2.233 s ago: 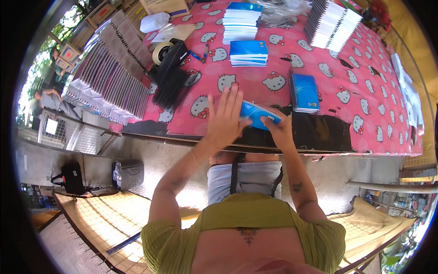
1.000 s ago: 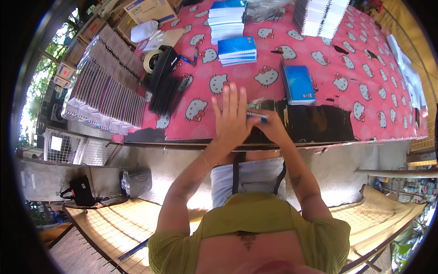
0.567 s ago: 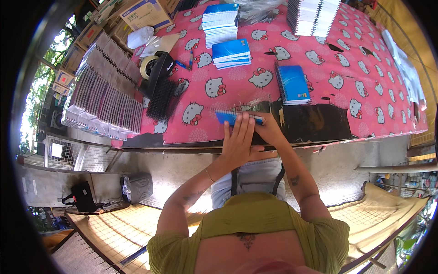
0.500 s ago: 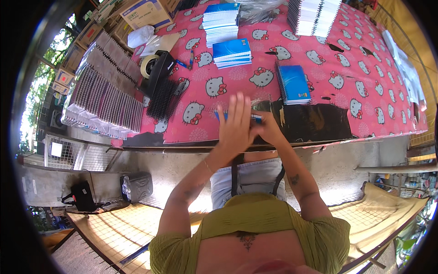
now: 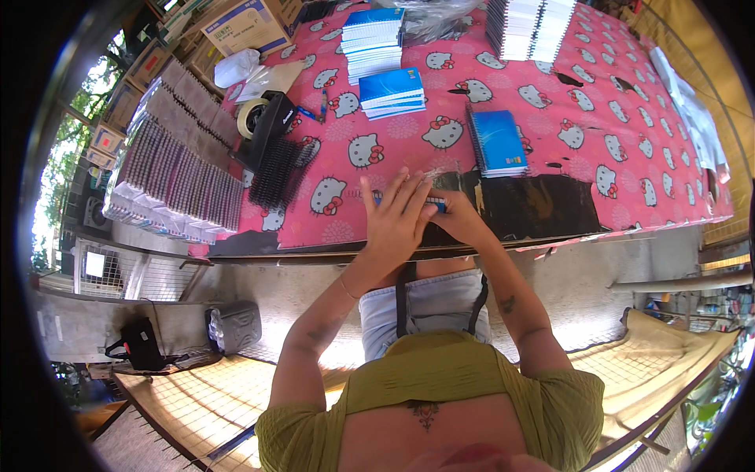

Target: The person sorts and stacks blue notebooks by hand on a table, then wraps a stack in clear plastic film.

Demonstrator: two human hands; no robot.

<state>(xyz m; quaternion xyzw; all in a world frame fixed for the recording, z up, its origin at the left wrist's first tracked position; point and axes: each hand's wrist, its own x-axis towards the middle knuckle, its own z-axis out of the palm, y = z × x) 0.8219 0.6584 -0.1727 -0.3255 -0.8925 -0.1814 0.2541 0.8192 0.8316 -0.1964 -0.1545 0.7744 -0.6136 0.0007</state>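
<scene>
At the table's near edge, both my hands are at a small blue notebook, seen nearly edge-on and mostly hidden by my fingers. My left hand lies over its near side with the fingers stretched out and slightly apart. My right hand is closed around its right end, the thumb toward my left hand. A thin coil seems to stick out left of my left hand, too faint to be sure. Beyond my right hand lies a short pile of blue spiral notebooks. Farther off are a low blue stack and a taller one.
Rows of spiral-bound notebooks fill the table's left side. Beside them sit a black tape dispenser, a heap of black binding coils and blue pens. White notebook stacks stand far back; a cardboard box is at the far left.
My left hand's fingers have come down lower and spread a little over the blue notebook. My right hand keeps its hold. The whole view has shifted slightly.
</scene>
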